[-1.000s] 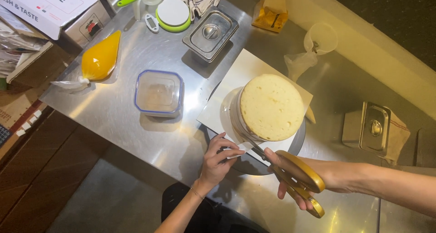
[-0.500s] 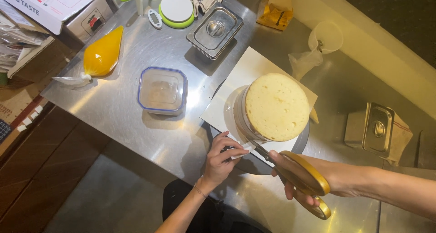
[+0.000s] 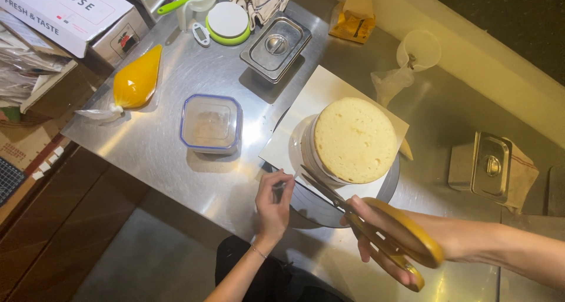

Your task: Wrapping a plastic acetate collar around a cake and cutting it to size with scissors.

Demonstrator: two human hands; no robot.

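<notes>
The right hand (image 3: 388, 243) is gripping a pair of yellow-handled scissors (image 3: 376, 231), fingers clamped through the loops, and the blades are pointing toward ten o'clock at the foot of the round sponge cake (image 3: 355, 140). Compared with a second ago the handles are sitting lower and farther toward four o'clock, so the scissors are drawing back a little from the cake's edge while the tips are still lying against the clear collar (image 3: 306, 152) that wraps the cake's side.

The left hand (image 3: 273, 205) is also shifting. Earlier it was resting near the turntable's rim with fingers reaching toward the blade tips; now it is lifting at the seven o'clock side of the cake, fingertips pinched together on something thin and pale. It looks like a strip of the clear wrap, but the picture is too blurred to say for sure.

The cake itself is staying put, standing on a white board (image 3: 306, 113) on top of the dark turntable (image 3: 318, 208), in the middle of the steel table (image 3: 159, 161). Judging by this, the trimming around the cake's base is moving along in small snips, with the left hand holding the loose end taut.

At nine o'clock from the cake a lidded plastic box (image 3: 210, 124) is sitting, and farther toward ten o'clock a filled orange piping bag (image 3: 136, 81) is lying.
</notes>
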